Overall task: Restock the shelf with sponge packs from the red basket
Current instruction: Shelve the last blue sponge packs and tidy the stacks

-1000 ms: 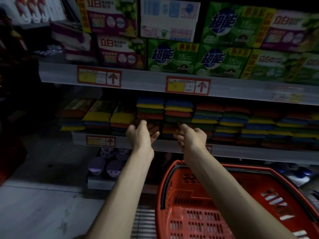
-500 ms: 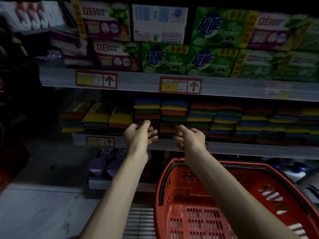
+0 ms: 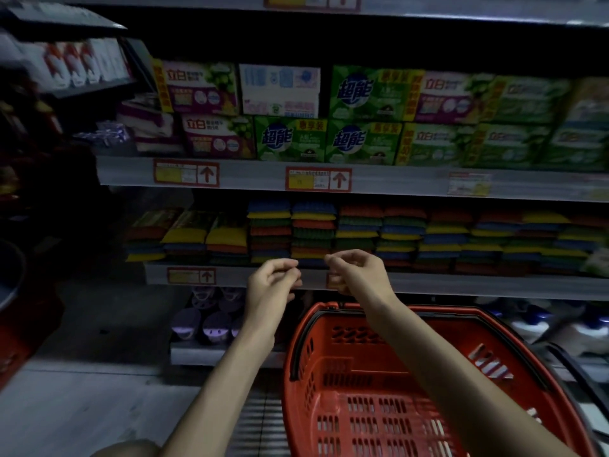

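While both hands hover empty, red basket [image 3: 412,390] bare

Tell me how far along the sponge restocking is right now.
It looks nearly done. The sponge packs sit stacked in full rows on the shelf. The left hand and right hand hold nothing, fingers loosely curled in front of the shelf edge. The visible part of the red basket is empty, so little seems left.

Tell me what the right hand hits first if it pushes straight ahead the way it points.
Most likely the sponge stack on the shelf; the right hand points at its lower packs, though depth is unclear.
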Tool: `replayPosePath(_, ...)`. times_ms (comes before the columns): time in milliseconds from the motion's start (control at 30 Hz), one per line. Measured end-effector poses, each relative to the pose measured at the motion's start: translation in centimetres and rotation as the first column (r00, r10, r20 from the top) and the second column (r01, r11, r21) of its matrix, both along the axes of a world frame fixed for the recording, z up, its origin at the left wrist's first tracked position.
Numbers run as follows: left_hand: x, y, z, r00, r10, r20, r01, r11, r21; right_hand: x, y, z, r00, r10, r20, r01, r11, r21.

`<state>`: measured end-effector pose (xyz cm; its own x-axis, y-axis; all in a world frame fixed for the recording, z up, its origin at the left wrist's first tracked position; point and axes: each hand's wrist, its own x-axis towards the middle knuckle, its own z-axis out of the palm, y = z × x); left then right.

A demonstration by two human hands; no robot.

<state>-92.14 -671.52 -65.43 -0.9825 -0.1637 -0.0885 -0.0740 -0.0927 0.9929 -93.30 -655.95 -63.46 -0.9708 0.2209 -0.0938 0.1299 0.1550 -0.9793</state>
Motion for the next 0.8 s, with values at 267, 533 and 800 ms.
replayPosePath(267,5.0,0.0,1.6,0.954,-0.227,-0.194,0.016,0.688,-0.726,5.3,3.0,2.5,0.976,0.150,-0.158,-0.029,0.808,0.588)
replayPosePath(533,8.7,-0.2,4.5,0.951,-0.300,-0.079,-0.016,0.205,-0.979,11.2,7.2,5.5,0.964,0.264,0.023,-0.180,0.585,0.791)
replayPosePath(800,12.6,0.9,6.8,0.923,-0.379,0.062,0.091,0.058,-0.994,15.5,10.3,7.1,0.957,0.280,0.077,-0.171,0.329,0.929)
